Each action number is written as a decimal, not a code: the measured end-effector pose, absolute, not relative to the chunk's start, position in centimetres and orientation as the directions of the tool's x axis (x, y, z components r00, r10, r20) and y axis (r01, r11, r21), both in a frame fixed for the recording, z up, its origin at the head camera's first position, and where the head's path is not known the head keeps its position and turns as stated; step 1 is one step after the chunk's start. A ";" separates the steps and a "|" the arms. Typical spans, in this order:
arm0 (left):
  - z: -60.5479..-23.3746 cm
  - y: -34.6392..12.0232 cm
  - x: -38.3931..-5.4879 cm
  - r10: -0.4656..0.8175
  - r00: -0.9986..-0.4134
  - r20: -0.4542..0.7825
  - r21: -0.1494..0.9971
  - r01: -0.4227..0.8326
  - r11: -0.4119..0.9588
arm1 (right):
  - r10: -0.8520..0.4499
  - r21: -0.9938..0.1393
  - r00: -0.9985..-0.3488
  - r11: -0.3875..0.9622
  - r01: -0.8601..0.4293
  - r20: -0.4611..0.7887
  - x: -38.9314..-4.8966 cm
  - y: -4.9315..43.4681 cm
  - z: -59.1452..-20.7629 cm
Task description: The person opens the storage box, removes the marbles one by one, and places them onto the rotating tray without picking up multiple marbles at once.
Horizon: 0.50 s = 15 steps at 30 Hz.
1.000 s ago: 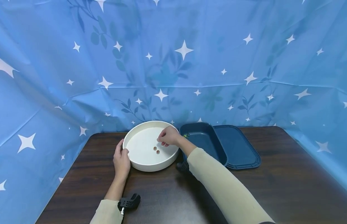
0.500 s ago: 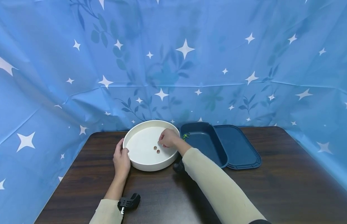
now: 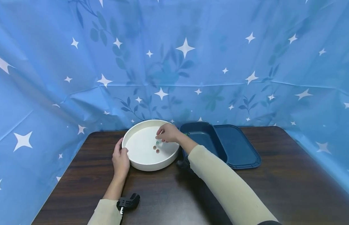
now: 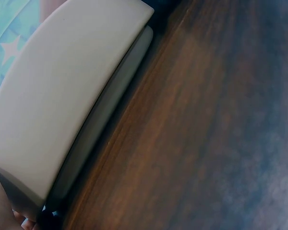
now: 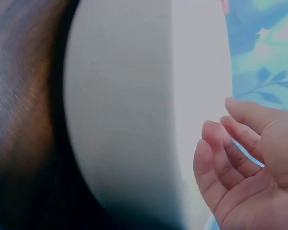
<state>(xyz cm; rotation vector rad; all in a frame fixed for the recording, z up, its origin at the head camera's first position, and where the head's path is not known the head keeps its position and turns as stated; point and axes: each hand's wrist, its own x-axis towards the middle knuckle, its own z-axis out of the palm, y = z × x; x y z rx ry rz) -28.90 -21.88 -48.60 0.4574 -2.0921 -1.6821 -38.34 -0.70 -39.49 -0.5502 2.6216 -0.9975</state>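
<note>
In the head view my left hand (image 3: pixel 121 159) grips the left side of a round white tray (image 3: pixel 152 167), thumb at the rim. The left wrist view shows the tray's outer wall (image 4: pixel 72 86) close up. My right hand (image 3: pixel 168 132) hovers over the tray's right half. Its fingers are loosely bent, and the right wrist view shows nothing held between them. Just below the fingertips lies a small greenish piece (image 3: pixel 157 142). Two small round brown pieces, a farther one (image 3: pixel 154 147) and a nearer one (image 3: pixel 158 151), sit beside it on the tray's floor.
Right of the white tray stands a deep blue rectangular container (image 3: pixel 204 137), partly behind my right forearm, with something small and green (image 3: pixel 187 134) at its left side. A flat blue lid-like tray (image 3: pixel 239 147) adjoins it. All rest on a dark wooden table (image 3: pixel 160 193) before a blue curtain.
My right hand dipped to the tray floor, then rose slightly and let go of the greenish piece, which now lies near the brown ones. My left hand keeps its hold on the tray.
</note>
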 end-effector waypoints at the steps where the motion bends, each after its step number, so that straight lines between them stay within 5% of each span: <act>1: -48.6 -21.9 -28.9 -0.498 -0.859 0.115 0.976 0.005 0.217 | -0.456 -0.689 -0.883 0.675 -0.262 -0.112 -38.3 -0.5 -39.0; 15: -48.6 -22.1 -29.0 -0.494 -0.864 0.101 0.978 -0.006 0.209 | -0.338 -0.704 -0.941 0.670 -0.234 -0.008 -40.0 5.9 -37.1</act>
